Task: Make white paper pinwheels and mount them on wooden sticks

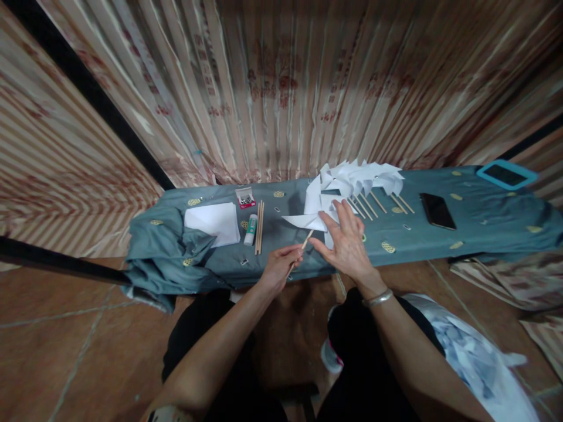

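Note:
My left hand [281,265] is closed round a thin wooden stick [307,239], which slants up to a white paper pinwheel [313,205]. Over the pinwheel's lower right part lies my right hand [345,243], fingers spread and touching the paper blades. Its thumb is near the upper end of the stick; the join of stick and paper is partly hidden. Just behind, a row of finished-looking paper pinwheels [363,176] rests overlapping, their sticks pointing toward me.
On the cloth-covered table [285,202] to the left are a stack of white paper [213,223], a small box of metal pins [245,198], a glue stick [250,230] and several loose wooden sticks [260,227]. Rightward lie a phone [437,211] and a blue-framed tablet [506,174].

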### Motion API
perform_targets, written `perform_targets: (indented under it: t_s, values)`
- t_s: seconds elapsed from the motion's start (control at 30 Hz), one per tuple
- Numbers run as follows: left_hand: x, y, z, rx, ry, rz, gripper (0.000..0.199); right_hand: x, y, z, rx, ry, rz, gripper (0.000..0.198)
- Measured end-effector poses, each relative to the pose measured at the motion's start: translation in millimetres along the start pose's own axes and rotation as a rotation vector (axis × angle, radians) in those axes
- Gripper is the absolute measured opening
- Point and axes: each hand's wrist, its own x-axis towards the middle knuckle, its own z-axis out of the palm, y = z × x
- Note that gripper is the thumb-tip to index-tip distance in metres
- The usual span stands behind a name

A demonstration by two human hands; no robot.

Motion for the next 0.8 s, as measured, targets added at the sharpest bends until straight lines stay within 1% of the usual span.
perform_targets:
  t_s: [0.17,0.37,0.5,0.57,0.63,0.73,0.8]
  values:
    - [0,0,1,-0.016,0.015,-0.014,0.022,0,2,-1,0.01,-0.009,0.007,0.063]
    - [1,0,1,-0.037,-0.001,-0.018,0.019,1,1,-4,0.038,0.008,0.03,0.064]
    - [2,1,1,-0.037,0.015,-0.024,0.018,2,3,-8,0.131,0.075,0.093,0.063]
    - [2,2,1,-0.039,0.019,-0.029,0.018,3,7,-10,0.22,0.13,0.163,0.059]
    - [1,2,1,-0.043,0.02,-0.027,0.019,4,13,-9,0.324,0.203,0.261,0.053]
    - [1,3,1,-0.049,0.023,-0.024,0.02,7,23,-6,0.535,0.306,0.463,0.047]
    - [1,3,1,-0.055,0.026,-0.023,0.021,8,28,-3,0.699,0.333,0.6,0.041]
